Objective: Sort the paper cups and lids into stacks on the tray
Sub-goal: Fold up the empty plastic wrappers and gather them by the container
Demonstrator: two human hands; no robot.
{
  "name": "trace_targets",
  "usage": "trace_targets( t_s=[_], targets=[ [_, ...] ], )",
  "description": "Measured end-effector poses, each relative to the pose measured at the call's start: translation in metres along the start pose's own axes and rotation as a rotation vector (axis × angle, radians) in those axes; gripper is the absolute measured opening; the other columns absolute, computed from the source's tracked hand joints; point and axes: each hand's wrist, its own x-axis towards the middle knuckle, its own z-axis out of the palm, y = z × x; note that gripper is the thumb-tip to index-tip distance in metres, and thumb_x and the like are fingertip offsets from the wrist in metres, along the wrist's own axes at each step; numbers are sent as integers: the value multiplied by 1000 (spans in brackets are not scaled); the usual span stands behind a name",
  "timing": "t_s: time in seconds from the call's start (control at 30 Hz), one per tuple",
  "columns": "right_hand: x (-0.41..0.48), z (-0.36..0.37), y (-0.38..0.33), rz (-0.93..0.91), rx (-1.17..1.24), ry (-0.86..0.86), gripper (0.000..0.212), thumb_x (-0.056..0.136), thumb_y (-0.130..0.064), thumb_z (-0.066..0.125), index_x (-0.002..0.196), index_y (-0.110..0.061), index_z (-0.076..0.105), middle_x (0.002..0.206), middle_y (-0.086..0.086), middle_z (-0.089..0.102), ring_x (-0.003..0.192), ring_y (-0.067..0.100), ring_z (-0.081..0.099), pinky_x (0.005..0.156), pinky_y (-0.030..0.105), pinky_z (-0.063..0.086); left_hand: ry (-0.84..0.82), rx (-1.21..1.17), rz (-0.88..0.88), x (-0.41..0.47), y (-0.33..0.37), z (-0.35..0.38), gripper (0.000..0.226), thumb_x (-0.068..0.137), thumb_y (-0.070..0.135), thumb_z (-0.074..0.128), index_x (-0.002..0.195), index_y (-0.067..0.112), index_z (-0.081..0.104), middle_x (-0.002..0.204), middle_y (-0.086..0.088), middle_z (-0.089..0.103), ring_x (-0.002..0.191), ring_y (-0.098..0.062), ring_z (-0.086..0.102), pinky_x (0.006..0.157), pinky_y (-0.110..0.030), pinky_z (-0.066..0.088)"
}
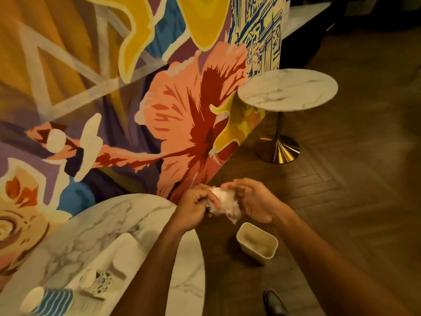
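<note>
At lower left, a striped paper cup point(52, 301) and a patterned cup point(98, 281) seem to lie sideways on the white tray point(102, 258), unstacked; they might roll. Mid-frame, beyond the floor bin point(257, 242), my left hand point(196, 208) and right hand point(252, 201) pinch a crumpled clear wrapper point(224, 205); dropped here, I judge it would miss the bin.

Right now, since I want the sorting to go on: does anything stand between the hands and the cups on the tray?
Only what they hold: left hand and right hand both grip a crumpled white wad beyond the table. Nothing else lies before the striped cup.
</note>
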Motion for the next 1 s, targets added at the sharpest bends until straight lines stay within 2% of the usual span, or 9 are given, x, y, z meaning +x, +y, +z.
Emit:
trace_targets(
  t_s=[0.07, 0.13, 0.2, 0.27, 0.33, 0.43, 0.6, 0.8, 1.0],
  targets=[
    [17, -20, -5, 55, -72, 1, 46, 93, -49, 66, 121, -12, 68, 115, 12, 74, 99, 28, 72, 73, 40, 58, -8, 103, 30, 25, -6, 15, 40, 84, -24, 55, 73, 8, 77, 108, 2, 59, 101, -4, 57, 83, -13, 47],
    [33, -38, -9, 84, -174, -14, 47, 86, -36, 77, 122, -8, 67, 113, 18, 75, 93, 28, 73, 72, 40, 61, -21, 151, 16, 45, -12, 27, 32, 86, -21, 57, 80, 2, 78, 111, 4, 58, 105, -1, 55, 88, -7, 43],
    [54, -65, -11, 63, -209, 3, 33, 91, -18, 74, 118, 0, 69, 104, 19, 75, 82, 22, 75, 66, 32, 61, -37, 92, -69, 70, -21, 39, 34, 90, -15, 55, 92, 10, 77, 114, 5, 62, 109, -3, 59, 91, -7, 43],
    [76, -94, -10, 27, -208, 64, 31, 91, -11, 73, 117, 6, 69, 101, 21, 74, 76, 19, 74, 61, 26, 59, -41, -140, -197, 96, -32, 53, 23, 90, 1, 58, 105, 15, 68, 116, 2, 65, 108, -8, 64, 90, -19, 51],
    [96, -119, -5, -6, -233, 117, 32, 89, -11, 75, 115, 7, 69, 99, 22, 74, 72, 18, 72, 60, 25, 59, -5, -426, -351, 120, -44, 70, 35, 86, 20, 63, 120, 19, 60, 121, -1, 65, 110, -19, 65, 91, -35, 53],
    [127, -160, 18, 9, -217, 166, 26, 91, -6, 73, 114, 5, 69, 97, 19, 75, 78, 22, 73, 64, 29, 60, -41, -469, -507, 156, -72, 105, 50, 90, 39, 71, 136, 26, 55, 128, -1, 66, 114, -21, 68, 98, -40, 56],
    [175, -240, 82, 147, -14, 156, 33, 89, -1, 72, 122, 2, 67, 116, 20, 73, 104, 33, 73, 88, 40, 62, -37, -402, -575, 203, -147, 170, 27, 91, 13, 74, 116, 5, 69, 108, -16, 76, 93, -26, 74, 74, -28, 60],
    [230, -328, 177, 296, 28, 260, 30, 86, -1, 76, 115, 4, 72, 101, 14, 77, 83, 18, 75, 63, 22, 60, -32, -385, -748, 245, -258, 233, 14, 88, 0, 73, 102, 1, 72, 95, -15, 75, 78, -17, 76, 65, -21, 60],
    [295, -390, 296, 366, -21, 441, 17, 84, 1, 77, 100, 5, 72, 75, 4, 74, 64, 18, 70, 50, 22, 56, -29, -318, -845, 276, -397, 309, 8, 90, -1, 71, 95, 5, 72, 91, -12, 71, 77, -15, 72, 66, -22, 61]
  ],
)
